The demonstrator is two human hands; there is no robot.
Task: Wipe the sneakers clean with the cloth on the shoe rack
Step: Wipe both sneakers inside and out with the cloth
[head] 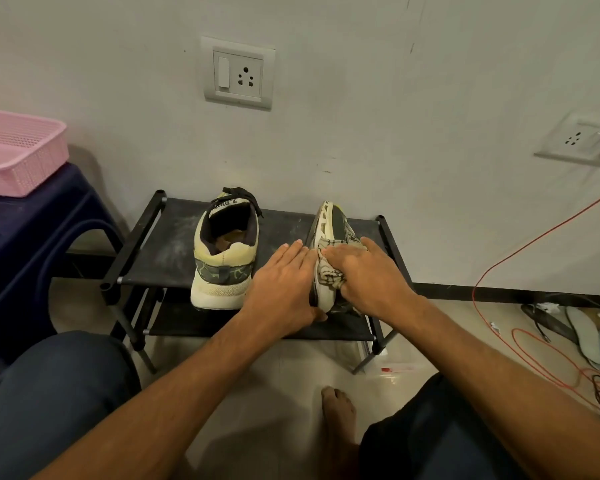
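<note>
Two cream and black sneakers sit on the top shelf of a black shoe rack [160,244]. The left sneaker [224,251] stands upright with its heel toward me. The right sneaker [329,230] is tipped on its side, sole facing left. My left hand [284,285] lies flat against that sole, fingers straight, thumb under the heel. My right hand [364,271] grips a crumpled white patterned cloth [328,271] and presses it on the sneaker's side near the heel. The hands hide the heel part of the right sneaker.
A pink plastic basket [18,154] sits on a dark blue stool [32,230] at the left. Wall sockets [238,74] are above the rack. Red cables [534,344], an insole and clutter lie on the floor at right. My knees and a bare foot [338,407] are in front.
</note>
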